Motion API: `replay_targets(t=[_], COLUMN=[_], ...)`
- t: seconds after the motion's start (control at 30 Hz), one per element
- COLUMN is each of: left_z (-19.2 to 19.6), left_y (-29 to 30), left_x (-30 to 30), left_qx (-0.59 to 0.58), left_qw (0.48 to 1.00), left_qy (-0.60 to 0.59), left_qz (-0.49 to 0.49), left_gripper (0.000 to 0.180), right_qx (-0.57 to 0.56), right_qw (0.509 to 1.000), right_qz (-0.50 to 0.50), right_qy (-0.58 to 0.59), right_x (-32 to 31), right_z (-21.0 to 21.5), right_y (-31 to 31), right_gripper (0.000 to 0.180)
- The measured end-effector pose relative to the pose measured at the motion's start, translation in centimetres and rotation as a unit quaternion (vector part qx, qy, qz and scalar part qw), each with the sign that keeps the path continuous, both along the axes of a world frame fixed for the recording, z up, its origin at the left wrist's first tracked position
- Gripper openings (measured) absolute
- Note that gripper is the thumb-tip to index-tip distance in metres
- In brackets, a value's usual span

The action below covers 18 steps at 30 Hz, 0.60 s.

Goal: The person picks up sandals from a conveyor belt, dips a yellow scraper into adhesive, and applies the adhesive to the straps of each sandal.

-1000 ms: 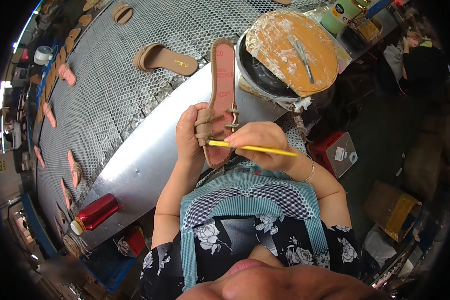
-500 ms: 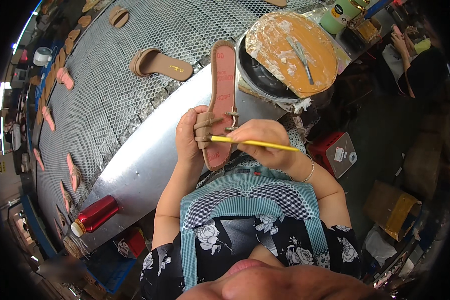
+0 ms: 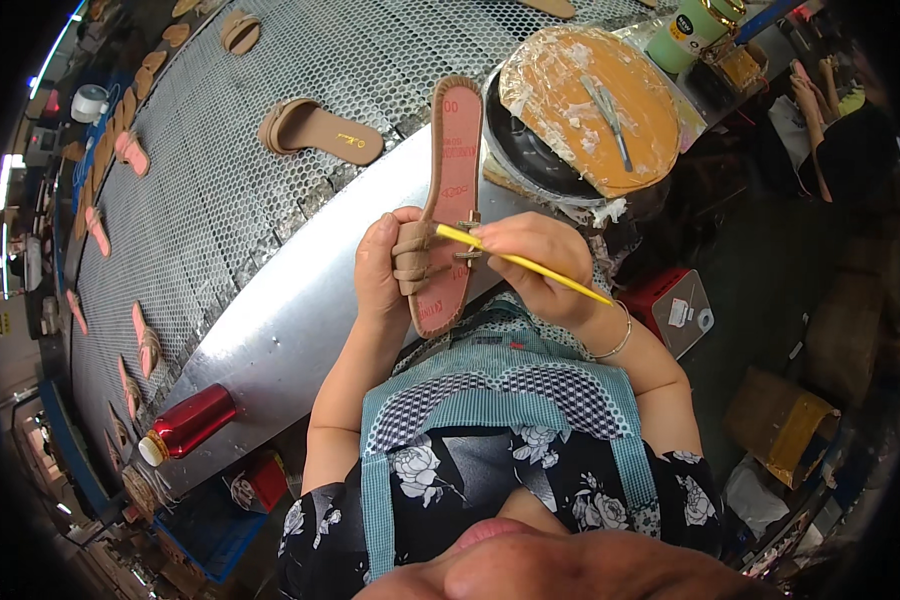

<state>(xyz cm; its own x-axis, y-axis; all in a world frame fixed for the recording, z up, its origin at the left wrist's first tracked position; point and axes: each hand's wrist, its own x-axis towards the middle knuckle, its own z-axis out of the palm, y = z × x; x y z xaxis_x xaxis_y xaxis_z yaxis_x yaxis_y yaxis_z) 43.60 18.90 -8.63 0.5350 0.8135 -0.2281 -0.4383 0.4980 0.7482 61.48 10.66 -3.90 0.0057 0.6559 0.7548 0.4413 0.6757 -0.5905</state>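
Note:
My left hand (image 3: 378, 262) is closed on the strap side of an unfinished slide sandal (image 3: 455, 170), keeping it upright in front of my chest. Its long face is pink with red print and a tan edge; tan straps wrap the left side, and small metal buckles sit at the right. In my right hand (image 3: 540, 255) a slim yellow stick (image 3: 555, 275) is pinched. The stick's left end lies over the sandal near the top of the straps. Whether that end carries bristles or a point is too small to tell.
A mesh conveyor (image 3: 210, 180) carries a finished tan slide (image 3: 335, 135) and several pink sandal pieces. Beyond the metal ledge (image 3: 300, 290) stands a black pan (image 3: 530, 150) with an orange-brown disc (image 3: 650, 130) and tweezers (image 3: 610, 120). A red bottle (image 3: 195, 422) lies at left. Another person's hands (image 3: 810, 95) work far right.
The yellow stick's left end has moved up along the straps, carried by my right hand. The sandal has shifted slightly up and right. My left hand keeps its grip.

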Motion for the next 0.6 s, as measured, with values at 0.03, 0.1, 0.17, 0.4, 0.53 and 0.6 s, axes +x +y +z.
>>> replay_targets(t=[0.03,0.1,0.17,0.4,0.53,0.6], left_z=[0.0,0.1,-0.1,-0.4,2.0,-4.0], left_y=[0.1,0.4,0.9,1.4,2.8,8.6], left_x=[0.0,-0.1,0.2,0.4,-0.1,-7.1], left_qx=[0.006,0.011,0.016,-0.052,-0.094,0.085], left_qw=[1.000,0.999,0.999,0.999,0.992,0.995], left_qy=[0.004,0.027,0.048,-0.003,0.058,-0.048], left_qz=[-0.025,-0.021,-0.016,0.000,0.060,0.024], left_gripper=[0.042,0.044,0.046,0.052,0.049,0.045], right_qx=[0.010,0.013,-0.017,0.040,-0.042,-0.032], right_qw=[1.000,1.000,0.995,0.996,0.984,0.991], right_qz=[-0.008,0.010,0.090,0.071,0.155,0.130], right_qy=[-0.014,-0.015,-0.041,-0.043,-0.074,0.003], right_x=[0.0,-0.8,-1.0,-1.2,-1.5,-1.9], right_z=[-0.2,-1.2,-1.4,-1.1,-1.7,-2.1], right_y=[0.2,0.2,-0.6,0.0,-0.1,-0.2], right_gripper=[0.020,0.023,0.026,0.016,0.029,0.026])
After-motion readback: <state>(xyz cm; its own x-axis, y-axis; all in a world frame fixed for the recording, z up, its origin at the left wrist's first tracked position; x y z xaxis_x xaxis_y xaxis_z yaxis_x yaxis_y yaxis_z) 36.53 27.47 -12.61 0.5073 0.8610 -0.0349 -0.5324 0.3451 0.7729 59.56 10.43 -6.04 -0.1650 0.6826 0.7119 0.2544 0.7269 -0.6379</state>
